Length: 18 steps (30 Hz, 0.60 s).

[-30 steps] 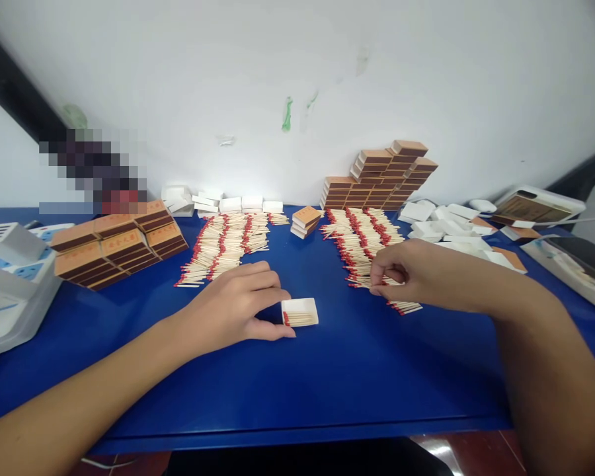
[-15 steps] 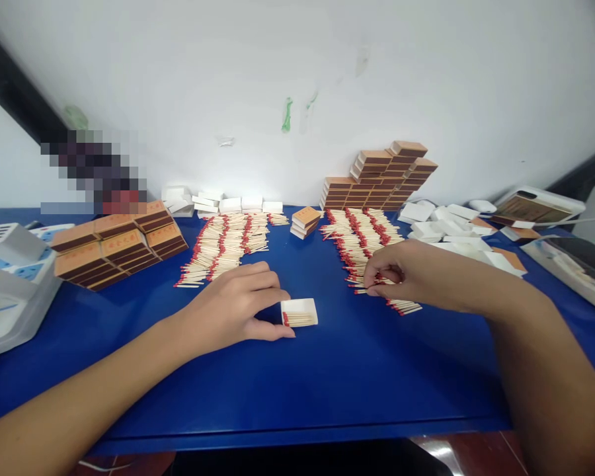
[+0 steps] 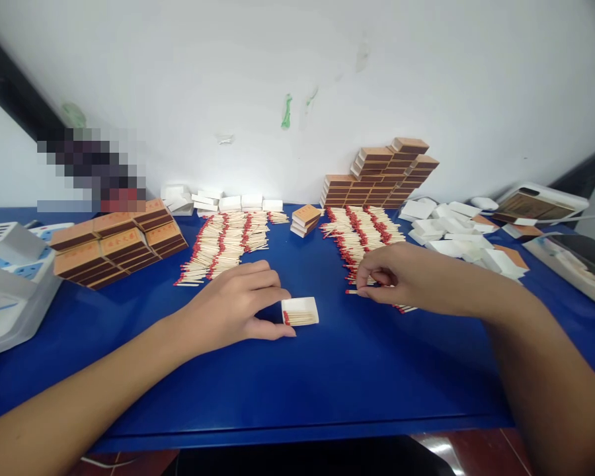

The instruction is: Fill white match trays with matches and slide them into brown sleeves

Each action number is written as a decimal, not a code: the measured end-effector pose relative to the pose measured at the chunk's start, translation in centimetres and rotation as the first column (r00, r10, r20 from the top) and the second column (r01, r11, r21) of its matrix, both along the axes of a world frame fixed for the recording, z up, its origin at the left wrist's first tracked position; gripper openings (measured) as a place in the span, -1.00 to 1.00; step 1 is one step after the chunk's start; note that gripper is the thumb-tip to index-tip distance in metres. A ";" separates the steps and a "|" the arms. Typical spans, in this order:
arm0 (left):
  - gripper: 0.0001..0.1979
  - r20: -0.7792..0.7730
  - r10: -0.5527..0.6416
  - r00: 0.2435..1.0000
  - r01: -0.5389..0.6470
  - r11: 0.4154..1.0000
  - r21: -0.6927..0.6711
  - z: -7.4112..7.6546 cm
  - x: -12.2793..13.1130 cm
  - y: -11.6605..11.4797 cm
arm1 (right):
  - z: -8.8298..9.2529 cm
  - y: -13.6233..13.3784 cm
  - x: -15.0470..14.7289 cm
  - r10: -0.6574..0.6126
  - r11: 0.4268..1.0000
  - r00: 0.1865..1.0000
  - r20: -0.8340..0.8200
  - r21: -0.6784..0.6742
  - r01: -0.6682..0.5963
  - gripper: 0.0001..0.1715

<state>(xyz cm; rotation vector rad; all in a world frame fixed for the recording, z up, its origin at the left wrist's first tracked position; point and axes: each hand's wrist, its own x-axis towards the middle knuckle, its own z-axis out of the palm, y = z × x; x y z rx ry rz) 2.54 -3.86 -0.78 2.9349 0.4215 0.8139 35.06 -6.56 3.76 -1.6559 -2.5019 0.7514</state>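
Observation:
My left hand (image 3: pixel 250 301) grips the left end of a white matchbox tray (image 3: pixel 302 304) between thumb and fingers. Several red-tipped matches (image 3: pixel 301 318) lie along the near side of that tray, heads to the left. With thumb and forefinger pinched, my right hand (image 3: pixel 384 274) holds a match (image 3: pixel 351 291), its red head poking out to the left. Just behind this hand spreads the right pile of matches (image 3: pixel 359 231), partly hidden by the fingers. A second pile of matches (image 3: pixel 228 241) lies beyond my left hand.
A small stack of matchboxes (image 3: pixel 306 220) stands between the piles. More matchboxes are stacked at the wall (image 3: pixel 371 182) and in a block (image 3: pixel 119 244) on the left. White trays (image 3: pixel 446 228) lie at right and others (image 3: pixel 240 203) at back. A power strip (image 3: pixel 24 291) is far left.
My right hand has shifted slightly left from the pile's near edge, with a match now showing in its pinch. My left hand and the tray have stayed in place.

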 end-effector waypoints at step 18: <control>-0.66 -0.015 0.026 1.000 -0.026 1.000 -0.010 -0.2 0.2 -0.1 | -2.0 -2.3 -8.3 0.142 0.925 0.989 -0.039 0.360 -0.118 -0.86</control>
